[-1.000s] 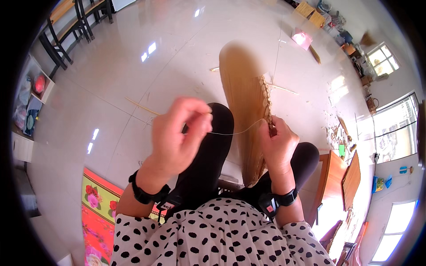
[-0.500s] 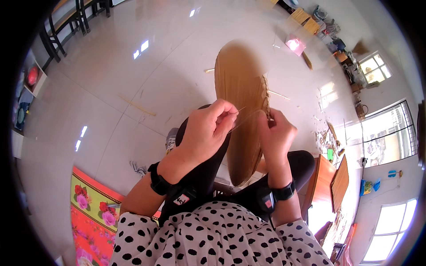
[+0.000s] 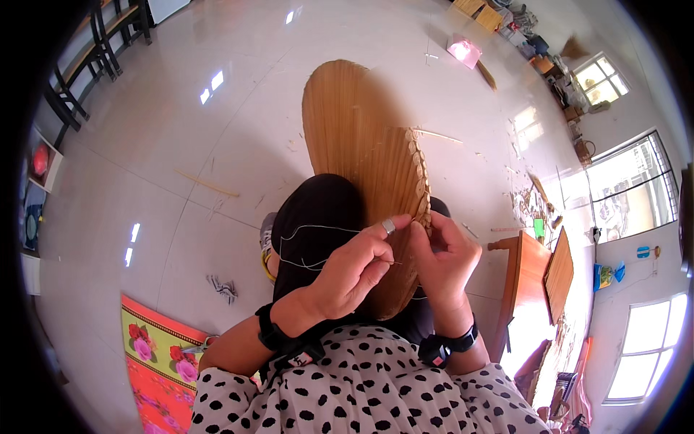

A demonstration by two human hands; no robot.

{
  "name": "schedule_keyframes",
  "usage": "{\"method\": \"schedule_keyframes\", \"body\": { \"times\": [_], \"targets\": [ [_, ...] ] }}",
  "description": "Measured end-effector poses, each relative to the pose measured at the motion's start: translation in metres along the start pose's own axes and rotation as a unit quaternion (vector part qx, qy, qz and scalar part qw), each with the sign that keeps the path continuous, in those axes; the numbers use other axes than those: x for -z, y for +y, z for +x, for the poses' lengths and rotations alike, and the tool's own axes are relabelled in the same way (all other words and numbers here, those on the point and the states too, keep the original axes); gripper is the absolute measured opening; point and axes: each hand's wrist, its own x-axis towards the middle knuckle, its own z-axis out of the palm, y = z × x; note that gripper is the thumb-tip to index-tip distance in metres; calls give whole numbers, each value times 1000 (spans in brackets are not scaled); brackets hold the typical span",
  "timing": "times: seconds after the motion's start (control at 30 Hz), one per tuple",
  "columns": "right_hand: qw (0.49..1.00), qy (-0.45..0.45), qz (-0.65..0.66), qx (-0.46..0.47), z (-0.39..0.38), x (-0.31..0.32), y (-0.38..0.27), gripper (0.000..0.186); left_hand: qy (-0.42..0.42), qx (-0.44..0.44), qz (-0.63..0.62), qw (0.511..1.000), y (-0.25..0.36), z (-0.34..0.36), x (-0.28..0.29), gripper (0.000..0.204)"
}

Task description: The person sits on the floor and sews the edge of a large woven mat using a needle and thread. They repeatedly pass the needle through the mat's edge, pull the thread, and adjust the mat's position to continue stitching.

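Note:
A long, rounded brown panel, which looks like a palm-leaf fan (image 3: 354, 137), rests across my lap, its top leaning left. Along its right side runs a braided edging (image 3: 421, 170). My right hand (image 3: 447, 257) is closed, pinching that edging between thumb and fingers. Just left of it, my left hand (image 3: 354, 267) has thumb and fingers pinched on a thin needle (image 3: 394, 262), while its ringed index finger reaches to the edging. Pale thread (image 3: 311, 227) loops over my left thigh. Where the thread enters the edging is hidden by my fingers.
A wooden cabinet (image 3: 515, 278) stands close on my right. Scissors (image 3: 199, 348) lie on a floral mat (image 3: 163, 376) at lower left. Leaf scraps and strips (image 3: 210, 184) are scattered on the tiled floor. A pink dustpan (image 3: 464, 52) sits farther off, beside a broom.
The fan has shifted left and tilted. My left hand has come down from above the fan's face to beside its edge, and the thread now loops over my thigh.

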Motion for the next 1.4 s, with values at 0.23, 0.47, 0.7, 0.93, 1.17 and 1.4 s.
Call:
{"method": "schedule_keyframes", "body": {
  "times": [0.23, 0.47, 0.7, 0.93, 1.17, 1.4],
  "targets": [
    [999, -20, -35, 20, 0, 3, 12, 31, -21, 83, -72, 994, -5, 14, 8, 4],
    [999, -27, -28, 21, 0, 5, 24, 38, -42, 74, -40, 996, 0, 31, 16, 4],
    [999, -32, -20, 22, 3, 5, 24, 37, 13, 58, 92, 994, 6, 51, 25, 8],
    [999, -38, -26, 20, 2, 8, 25, 35, 18, 74, 128, 989, 8, 56, 31, 8],
    [999, -36, -19, 9, -4, 5, 24, 36, 6, 47, 107, 993, 1, 57, 28, 7],
    [996, -43, 66, 42, -4, 10, 33, 31, -58, 0, 32, 998, -5, 46, 25, 7]
  ]
}}
